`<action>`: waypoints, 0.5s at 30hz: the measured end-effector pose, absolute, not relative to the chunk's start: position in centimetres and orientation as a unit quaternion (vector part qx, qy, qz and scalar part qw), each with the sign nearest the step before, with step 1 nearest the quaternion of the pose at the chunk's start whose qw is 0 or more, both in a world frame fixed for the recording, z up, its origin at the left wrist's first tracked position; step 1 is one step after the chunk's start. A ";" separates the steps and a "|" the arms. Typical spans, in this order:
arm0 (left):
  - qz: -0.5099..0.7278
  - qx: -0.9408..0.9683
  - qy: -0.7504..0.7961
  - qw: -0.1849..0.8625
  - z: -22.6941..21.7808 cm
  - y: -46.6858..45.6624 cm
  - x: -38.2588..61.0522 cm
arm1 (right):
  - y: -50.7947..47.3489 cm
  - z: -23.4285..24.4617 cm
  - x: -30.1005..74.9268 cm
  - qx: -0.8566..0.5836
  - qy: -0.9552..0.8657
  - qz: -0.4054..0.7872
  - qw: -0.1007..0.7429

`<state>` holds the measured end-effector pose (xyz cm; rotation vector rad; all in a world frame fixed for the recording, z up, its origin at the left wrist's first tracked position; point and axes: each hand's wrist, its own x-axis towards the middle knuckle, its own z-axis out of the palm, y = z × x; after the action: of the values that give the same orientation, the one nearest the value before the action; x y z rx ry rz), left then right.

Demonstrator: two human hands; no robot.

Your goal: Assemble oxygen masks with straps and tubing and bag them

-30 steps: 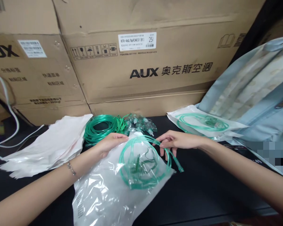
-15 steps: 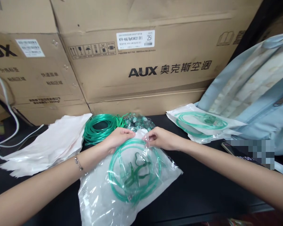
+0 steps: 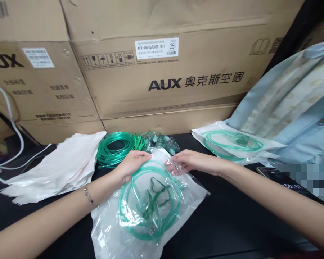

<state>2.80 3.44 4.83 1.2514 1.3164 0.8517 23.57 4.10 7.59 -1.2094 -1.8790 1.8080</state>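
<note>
A clear-fronted, white-backed plastic bag lies before me, holding a coil of green tubing and a mask with a dark green strap. At the bag's top edge my left hand is closed in a pinch on it. My right hand is at the upper right of the bag, clear film over its fingers, which look closed on that film; the fingertips are partly hidden. Just behind the hands are a bundle of green tubing and several clear masks with green straps.
Flat white bags are stacked at the left beside white cables. Filled bags lie at the back right, near a phone and a light blue backpack. Large cardboard boxes stand behind the black table.
My right hand has shifted slightly right, away from my left hand, with film over its fingers. The coil inside the bag has slid a little left and down. My left hand keeps its pinch.
</note>
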 end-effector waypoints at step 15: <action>0.351 0.556 0.528 0.537 5.9 3.4 2.8 | 3.7 5.7 20.8 -0.354 -0.749 0.545 0.128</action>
<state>2.83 3.38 5.95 1.3232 1.2572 0.8361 20.82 3.74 5.70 -1.0289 -2.1792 1.5853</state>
